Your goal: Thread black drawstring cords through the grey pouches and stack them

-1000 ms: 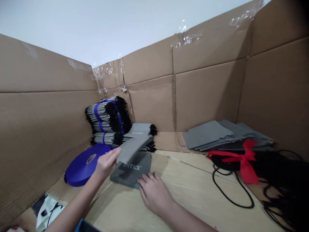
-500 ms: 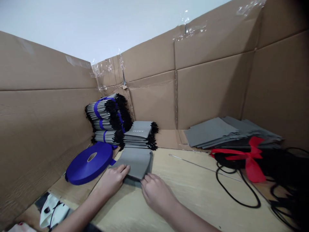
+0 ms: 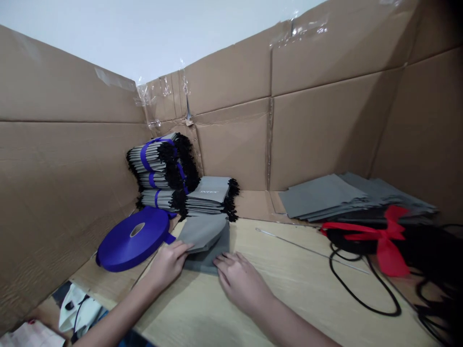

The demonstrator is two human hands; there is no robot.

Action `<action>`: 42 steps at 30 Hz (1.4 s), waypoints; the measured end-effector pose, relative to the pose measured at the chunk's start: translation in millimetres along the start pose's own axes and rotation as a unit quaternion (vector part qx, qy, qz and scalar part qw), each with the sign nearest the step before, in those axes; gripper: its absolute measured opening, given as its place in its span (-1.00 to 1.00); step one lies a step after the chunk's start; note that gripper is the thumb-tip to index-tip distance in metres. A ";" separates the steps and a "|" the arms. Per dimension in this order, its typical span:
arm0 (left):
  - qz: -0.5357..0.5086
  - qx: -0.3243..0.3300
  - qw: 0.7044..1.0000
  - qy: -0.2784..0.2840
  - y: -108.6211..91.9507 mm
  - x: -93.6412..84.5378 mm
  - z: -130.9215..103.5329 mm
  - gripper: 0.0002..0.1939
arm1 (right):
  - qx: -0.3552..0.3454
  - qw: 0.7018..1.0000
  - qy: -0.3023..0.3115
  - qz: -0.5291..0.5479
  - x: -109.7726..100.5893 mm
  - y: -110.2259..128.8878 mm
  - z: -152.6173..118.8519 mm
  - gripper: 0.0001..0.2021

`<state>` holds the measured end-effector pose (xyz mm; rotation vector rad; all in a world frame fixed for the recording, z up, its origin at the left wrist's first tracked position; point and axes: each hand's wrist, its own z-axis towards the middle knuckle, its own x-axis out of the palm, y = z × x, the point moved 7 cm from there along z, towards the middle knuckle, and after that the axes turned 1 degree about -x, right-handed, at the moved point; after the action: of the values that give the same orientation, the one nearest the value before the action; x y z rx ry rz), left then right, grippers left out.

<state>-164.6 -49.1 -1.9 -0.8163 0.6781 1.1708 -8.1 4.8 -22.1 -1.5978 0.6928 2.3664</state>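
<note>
My left hand (image 3: 170, 262) pinches the near left side of a grey fabric pouch (image 3: 204, 229), whose right part is lifted and curls upward. Under it, another flat grey fabric piece (image 3: 204, 260) lies on the board. My right hand (image 3: 240, 277) rests with its fingertips at the right edge of that lower piece, fingers slightly apart and the thumb below them. Just behind stands a pile of grey pouches (image 3: 210, 190) with black cord ends, the top one printed INTEX.
Bundles of pouches (image 3: 146, 180) tied with purple ribbon stand at the back left. A purple ribbon roll (image 3: 119, 246) lies before them. To the right are a long wire needle (image 3: 289, 241), grey fabric sheets (image 3: 321, 195), black cords (image 3: 365, 303) and a red ribbon (image 3: 392, 246). Cardboard walls (image 3: 231, 140) enclose the table.
The right part of the upper pouch has risen and curled, exposing the piece beneath. My right hand has come off the upper pouch's corner and moved slightly right. The camera view has shifted a little.
</note>
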 end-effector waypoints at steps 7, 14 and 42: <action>-0.189 -0.114 0.969 -0.112 46.9 -37.0 22.9 -0.85 | -0.008 1.000 0.010 -0.005 2.8 -2.8 1.8 -0.62; -0.396 -0.013 0.917 0.046 63.6 -23.8 52.8 -0.61 | -0.023 0.999 -0.011 0.022 -1.5 -8.9 1.3 -0.67; -0.357 -0.246 0.853 0.292 72.4 68.7 104.7 -0.30 | -0.153 0.987 0.029 0.032 10.8 -39.9 -8.1 -0.74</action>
<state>-212.1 86.8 -15.0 -1.7298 0.4733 0.3827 10.9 34.6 -45.0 -1.7922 0.4107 2.5834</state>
